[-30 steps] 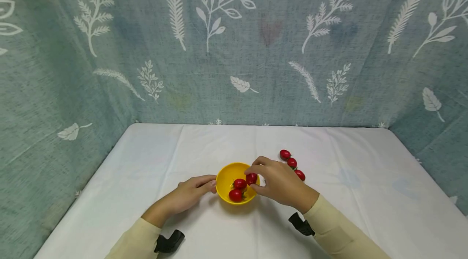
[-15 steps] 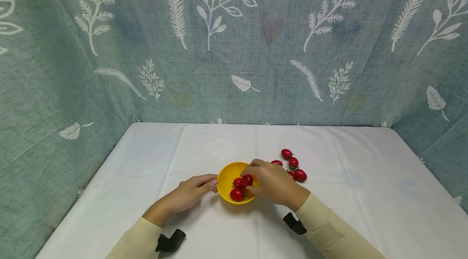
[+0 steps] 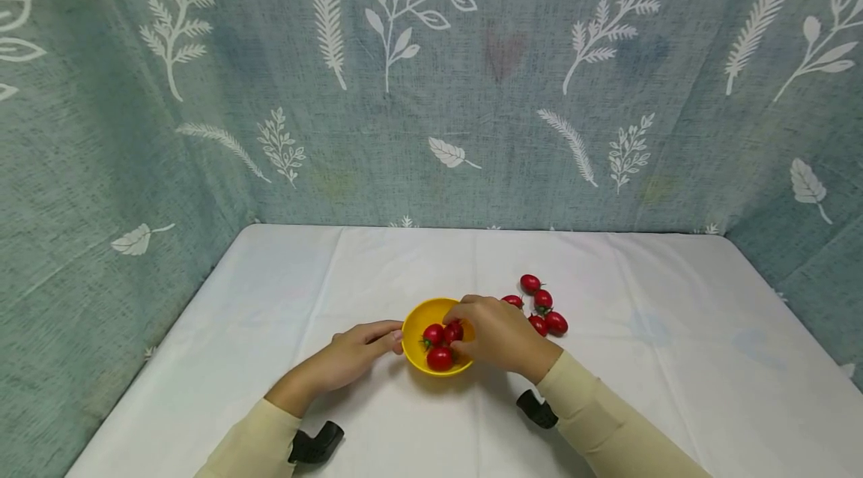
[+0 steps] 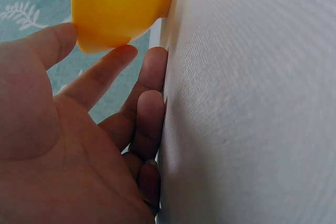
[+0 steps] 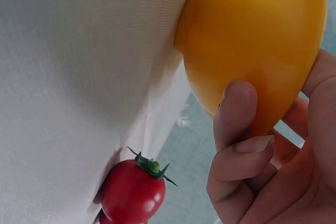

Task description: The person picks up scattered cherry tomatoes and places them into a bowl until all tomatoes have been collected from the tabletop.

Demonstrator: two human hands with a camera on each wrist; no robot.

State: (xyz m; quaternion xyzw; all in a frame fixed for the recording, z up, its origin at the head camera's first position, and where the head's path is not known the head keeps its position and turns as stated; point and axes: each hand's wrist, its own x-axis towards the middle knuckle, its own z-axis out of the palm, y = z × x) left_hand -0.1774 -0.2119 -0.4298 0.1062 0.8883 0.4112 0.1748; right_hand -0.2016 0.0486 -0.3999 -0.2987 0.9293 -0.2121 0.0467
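Observation:
A small yellow bowl [image 3: 416,349] stands on the white table with a few red cherry tomatoes inside. My left hand [image 3: 360,354] holds its left side, thumb at the rim and index fingertip against the outer wall; the other fingers rest low by the cloth. My right hand [image 3: 506,333] reaches over the right rim, thumb and index finger around a cherry tomato [image 3: 453,333]. Beside it in the bowl lie another tomato [image 3: 434,336] and a nearer tomato [image 3: 440,358]. In the right wrist view, curled lower fingers [image 5: 239,111] overlap the bowl's outer wall.
Several loose cherry tomatoes [image 3: 542,300] lie right of the bowl, beyond my right hand; one tomato [image 5: 134,190] with a green stem shows close in the right wrist view. A patterned green-blue curtain [image 3: 431,88] hangs behind the white table [image 3: 377,261].
My right hand has moved left and further into the bowl with its tomato, and the tomato beside it has shifted left. More loose tomatoes have come into view. The left hand stays in place.

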